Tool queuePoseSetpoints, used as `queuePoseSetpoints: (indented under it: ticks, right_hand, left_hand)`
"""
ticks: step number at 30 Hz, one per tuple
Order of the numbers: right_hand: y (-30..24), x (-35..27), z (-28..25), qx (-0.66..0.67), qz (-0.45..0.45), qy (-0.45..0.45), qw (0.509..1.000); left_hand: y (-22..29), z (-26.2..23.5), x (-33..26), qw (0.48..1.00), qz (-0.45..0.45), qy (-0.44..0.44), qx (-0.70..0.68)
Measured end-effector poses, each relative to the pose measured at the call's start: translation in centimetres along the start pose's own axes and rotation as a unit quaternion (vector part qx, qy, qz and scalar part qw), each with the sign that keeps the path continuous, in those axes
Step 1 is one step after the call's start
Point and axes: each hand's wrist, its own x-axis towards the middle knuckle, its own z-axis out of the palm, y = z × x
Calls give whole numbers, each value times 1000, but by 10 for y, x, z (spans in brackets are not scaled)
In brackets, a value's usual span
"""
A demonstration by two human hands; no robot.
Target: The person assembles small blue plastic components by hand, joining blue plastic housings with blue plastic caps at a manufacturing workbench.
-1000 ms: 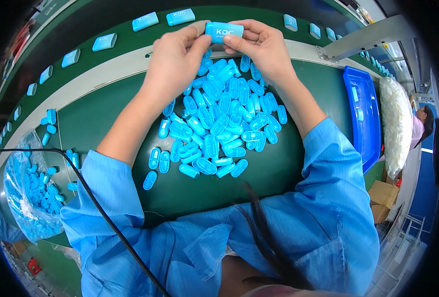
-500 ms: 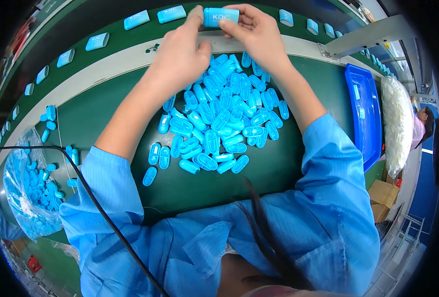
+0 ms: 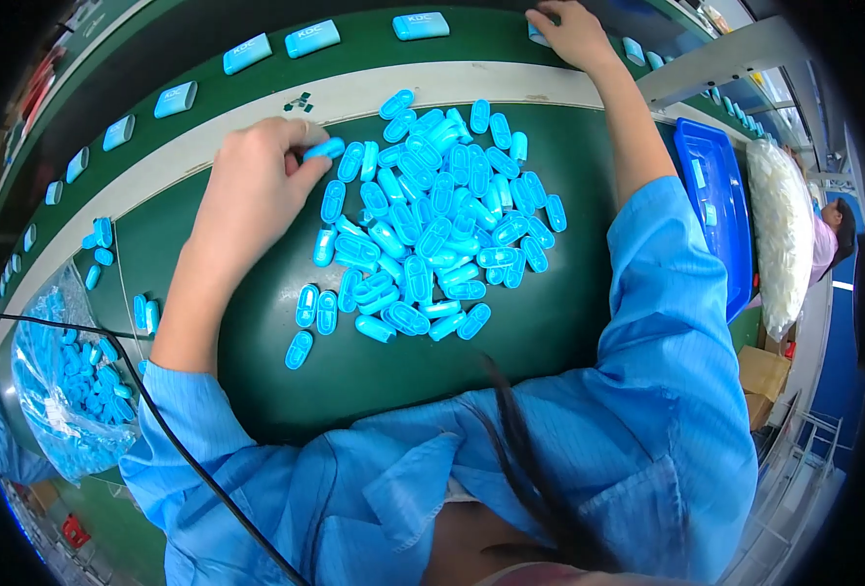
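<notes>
Factory bench with a dark green mat [image 3: 286, 391], a pale strip along its far edge, then a green conveyor belt [image 3: 354, 59] curving past.

Left hand [image 3: 252, 190] sits at the near edge of the pale strip, thumb and forefinger pinched on one small blue oval cap [image 3: 323, 149], other fingers curled. Right hand [image 3: 571, 31] is stretched far out over the belt, fingers bent down onto a blue rectangular case [image 3: 538, 35] mostly hidden under it; can't tell whether it grips the case or only presses on it.

Just right of the left hand: loose pile of blue oval caps [image 3: 432, 225] spread on the mat, too overlapped for an exact count, roughly sixty. A few strays near the pile's lower left, about four. Another small scatter by the mat's left edge [image 3: 101, 244], about seven.

Belt carries blue rectangular cases in a line [image 3: 310, 39]; six clear on the left arc, more small ones at far right. Clear bag of blue caps [image 3: 66, 391] at lower left, one. Blue tray [image 3: 716, 215] at right, one, with a white bag [image 3: 782, 234] beside it. Black cable [image 3: 159, 420] crosses the left sleeve.

Risks, as a judgement: pinch on the cap is light, so it could slip and roll onto the belt; the long right reach could nudge the case askew; the sleeve might sweep edge caps off the pile.
</notes>
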Motion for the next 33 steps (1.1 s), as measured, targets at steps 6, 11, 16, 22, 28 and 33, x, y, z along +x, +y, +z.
queuePoseSetpoints:
  ticks: [6,11,16,22,28,33]
  right_hand:
    - [-31,-22,-36,180,59,-95,977]
    - [-82,-56,-35,552,17,-219,805]
    - [-99,-74,-26,570,41,-221,791]
    - [-99,-79,-22,578,67,-251,773]
    - [-96,-77,-22,589,15,-255,767]
    - [-94,-80,-22,578,9,-242,779]
  left_hand:
    - [-1,15,49,983,10,35,-181]
    - [18,33,68,807,-53,15,-588]
    - [21,40,65,815,-42,77,-572]
    - [13,50,68,834,-18,97,-544]
    - [14,42,64,870,17,74,-487]
    - [11,50,64,879,17,75,-470]
